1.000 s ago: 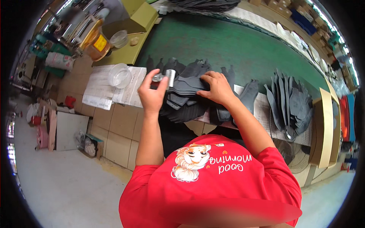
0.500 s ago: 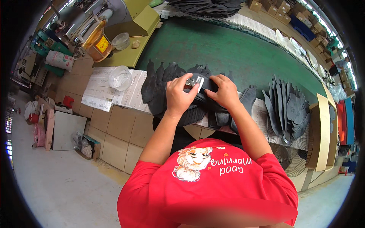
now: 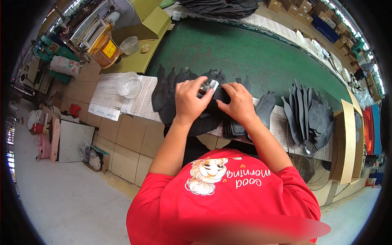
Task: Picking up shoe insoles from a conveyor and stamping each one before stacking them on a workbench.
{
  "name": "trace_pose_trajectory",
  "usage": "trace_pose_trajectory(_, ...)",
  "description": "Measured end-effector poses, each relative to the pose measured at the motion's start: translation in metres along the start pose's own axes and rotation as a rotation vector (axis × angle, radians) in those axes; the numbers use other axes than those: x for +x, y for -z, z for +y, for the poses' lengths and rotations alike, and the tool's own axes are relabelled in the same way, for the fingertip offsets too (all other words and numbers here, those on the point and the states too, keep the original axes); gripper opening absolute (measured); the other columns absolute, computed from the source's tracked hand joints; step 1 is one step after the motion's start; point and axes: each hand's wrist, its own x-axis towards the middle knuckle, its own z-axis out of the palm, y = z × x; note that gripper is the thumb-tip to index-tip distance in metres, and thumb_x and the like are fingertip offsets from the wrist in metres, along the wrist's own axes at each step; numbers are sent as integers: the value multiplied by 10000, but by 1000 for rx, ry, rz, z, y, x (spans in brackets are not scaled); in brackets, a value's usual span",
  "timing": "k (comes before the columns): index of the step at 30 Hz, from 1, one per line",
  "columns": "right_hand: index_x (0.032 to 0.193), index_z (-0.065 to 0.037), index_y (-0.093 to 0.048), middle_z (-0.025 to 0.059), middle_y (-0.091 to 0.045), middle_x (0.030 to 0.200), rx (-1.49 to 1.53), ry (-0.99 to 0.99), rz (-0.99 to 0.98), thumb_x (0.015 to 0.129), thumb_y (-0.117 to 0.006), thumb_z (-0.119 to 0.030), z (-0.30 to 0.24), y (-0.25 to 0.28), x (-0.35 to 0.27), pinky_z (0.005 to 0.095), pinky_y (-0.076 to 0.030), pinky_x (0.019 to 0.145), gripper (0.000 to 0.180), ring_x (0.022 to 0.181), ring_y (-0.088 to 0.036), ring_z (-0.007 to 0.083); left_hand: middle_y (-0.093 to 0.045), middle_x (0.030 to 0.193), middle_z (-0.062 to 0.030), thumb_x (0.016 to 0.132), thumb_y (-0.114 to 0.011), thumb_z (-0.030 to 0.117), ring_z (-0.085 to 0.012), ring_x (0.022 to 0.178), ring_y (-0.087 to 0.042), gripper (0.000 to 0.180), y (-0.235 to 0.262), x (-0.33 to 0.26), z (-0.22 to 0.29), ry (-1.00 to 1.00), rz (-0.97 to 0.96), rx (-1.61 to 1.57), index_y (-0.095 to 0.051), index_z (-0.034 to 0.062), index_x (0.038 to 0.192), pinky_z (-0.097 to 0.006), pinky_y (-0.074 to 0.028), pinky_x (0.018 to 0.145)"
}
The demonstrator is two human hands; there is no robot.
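Note:
My left hand (image 3: 188, 101) is closed round a small shiny metal tool (image 3: 212, 86), whose exact kind I cannot make out. Just to its right, my right hand (image 3: 237, 103) pinches the edge of a thin black piece (image 3: 221, 94) between thumb and fingers. The metal tool sits close to that piece; whether they touch is hard to tell. Beneath and around both hands lie stacks of flat black shaped pieces (image 3: 164, 96), fanned out along the front edge of the green table (image 3: 196, 45). Another black stack (image 3: 265, 109) lies right of my right hand.
A clear plastic tub (image 3: 129, 85) stands on printed paper at the left, beside an olive-green machine (image 3: 141, 57) with a second clear bowl (image 3: 130, 45). On the right, a fanned black bundle (image 3: 312, 116) rests over a wire fan guard (image 3: 312, 167), near an open cardboard box (image 3: 347, 141).
Both hands have shifted slightly left, with the metal tool turning more upright in my left hand. My right fingers have drawn closer together on the black piece.

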Motion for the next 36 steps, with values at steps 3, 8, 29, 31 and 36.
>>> trace_pose_trajectory(3,1070,-35,-651,126,-643,1051,8,-20,24,671,-780,-226,1,5,-1,399,-511,844,461,975,-615,311,-673,812,-97,729,-774,170,-269,720,-639,334,-4,-4,-16,135,40,77,-677,91,1039,-384,-472,701)
trace_pose_trajectory(8,1070,-34,-657,132,-650,1056,21,-123,60,676,-778,-233,7,25,-1,395,-511,859,458,990,-620,320,-690,822,-141,730,-770,153,-309,704,-654,319,13,-3,-51,434,271,-37,-681,45,1017,-419,-496,679)
trace_pose_trajectory(29,967,-53,-725,197,-691,1003,-498,-861,153,700,-717,-470,163,207,-20,424,-529,840,495,946,-668,331,-681,996,-56,848,-734,146,-143,849,-603,330,49,-40,-85,531,238,-193,-659,-22,1121,-281,-494,756)
trace_pose_trajectory(31,1007,-58,-720,177,-693,1067,-645,-1140,91,737,-717,-499,211,247,-46,427,-530,864,518,1006,-668,322,-681,995,-54,849,-733,146,-136,829,-592,329,53,-48,-89,535,219,-184,-659,-19,1124,-283,-487,753)
trace_pose_trajectory(36,1243,0,-594,237,-621,1216,-746,-1429,97,773,-619,-691,266,240,-85,471,-467,970,836,1146,-595,380,-682,991,-55,852,-729,144,-130,791,-572,330,58,-53,-88,538,224,-144,-659,-14,1133,-289,-477,751)
